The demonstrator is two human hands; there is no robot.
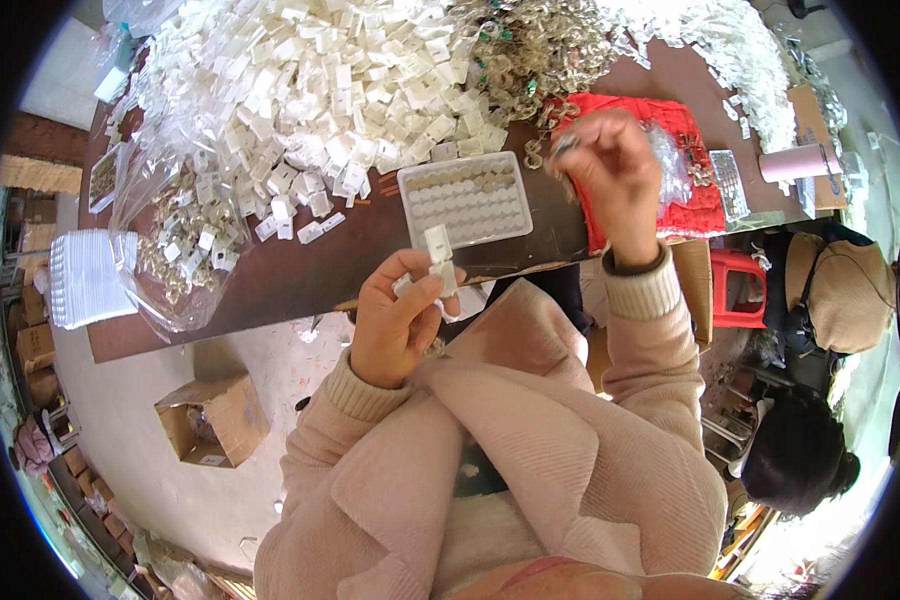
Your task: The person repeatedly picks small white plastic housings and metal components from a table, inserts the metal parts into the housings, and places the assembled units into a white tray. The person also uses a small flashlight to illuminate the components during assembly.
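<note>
My left hand is closed around a few small white plastic card-like pieces, which stick up between thumb and fingers at the table's front edge. Raised above the red cloth, my right hand pinches a small dark, shiny piece; its kind is too small to make out. Between and beyond the hands lies a clear-white plastic tray with rows of small pockets. Brownish, metallic-looking bits fill its far row.
A large heap of white pieces covers the table's far left, beside a heap of shiny metal pieces. At left are a clear bag and stacked trays. A cardboard box and red stool stand below.
</note>
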